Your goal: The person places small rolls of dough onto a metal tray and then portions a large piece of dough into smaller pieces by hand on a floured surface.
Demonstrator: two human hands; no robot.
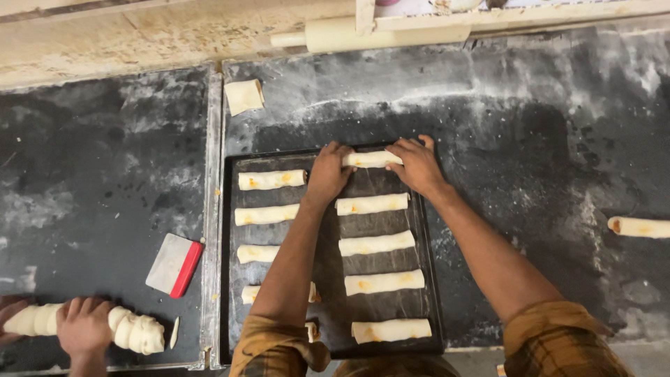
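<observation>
Work surface: a dark, flour-dusted counter (558, 160), split by a metal seam into a left and a right slab. A pale wall ledge runs along the far edge, with a cream rolling pin (377, 33) lying against it.

Black baking tray (328, 269): sits on the right slab just beside the seam, with its near edge close to the counter's front. It carries two columns of filled dough rolls. The right column is full, top to bottom. The left column is partly hidden by the left forearm, which crosses the tray lengthwise. Little open tray surface is left apart from the strip between the columns.

Another person's hand (84, 324), bottom left, presses on a thick log of dough (129, 329) on the left slab, well apart from the tray.

Left hand (328, 171) and right hand (417, 164): both rest on the top dough roll (371, 159) at the tray's far right corner, fingers curled down over its two ends, pinching it lightly from either side. The roll lies flat across the tray, touching it.

Smaller items: a scraper with a red handle (174, 265) on the left slab near the seam; one loose roll (638, 227) at the right edge of view; a square dough piece (244, 95) beyond the tray's far left corner.

Open counter lies right of and beyond the tray.
</observation>
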